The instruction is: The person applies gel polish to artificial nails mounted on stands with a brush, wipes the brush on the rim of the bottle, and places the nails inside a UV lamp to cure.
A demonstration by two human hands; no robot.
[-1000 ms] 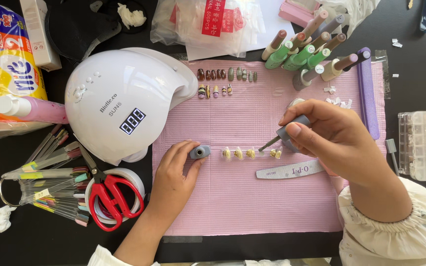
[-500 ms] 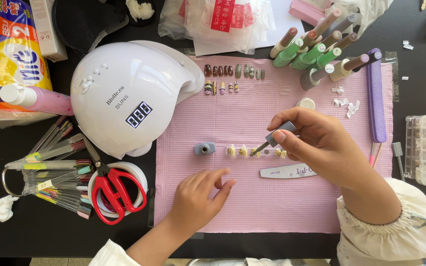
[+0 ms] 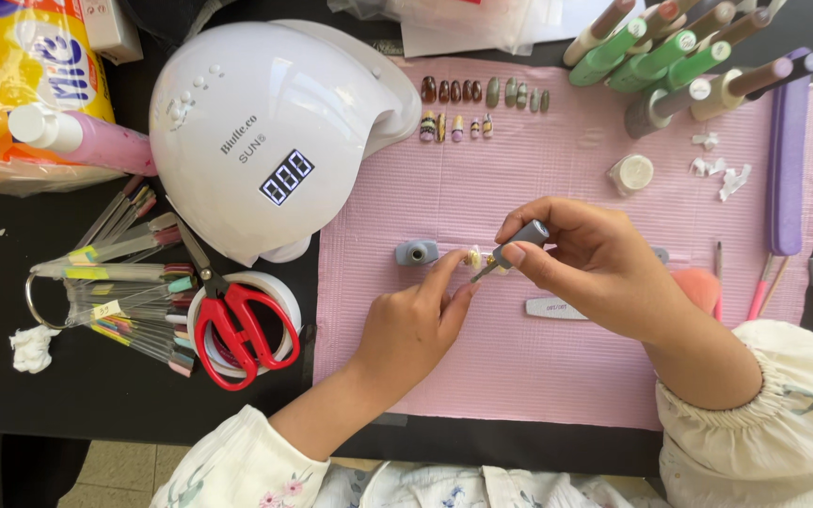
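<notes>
My right hand [image 3: 587, 268] grips a grey-capped nail polish brush [image 3: 510, 249], its tip down on a small pale false nail [image 3: 474, 258] on the pink mat [image 3: 557, 367]. My left hand [image 3: 416, 325] rests on the mat with a fingertip touching that nail. A small grey holder [image 3: 417, 252] lies just left of the nail. A white nail file [image 3: 557, 308] lies partly under my right hand.
A white curing lamp [image 3: 270, 132] stands at the mat's left edge. Red scissors [image 3: 242, 325] lie on a tape roll beside a fan of colour swatch sticks [image 3: 124, 282]. Painted false nails [image 3: 482, 94], polish bottles [image 3: 679, 56], a purple file [image 3: 788, 150] and a small jar [image 3: 630, 172] lie beyond.
My left hand has moved up from the lower mat to the false nail. My right hand holds the brush over the same nail. The view has shifted closer.
</notes>
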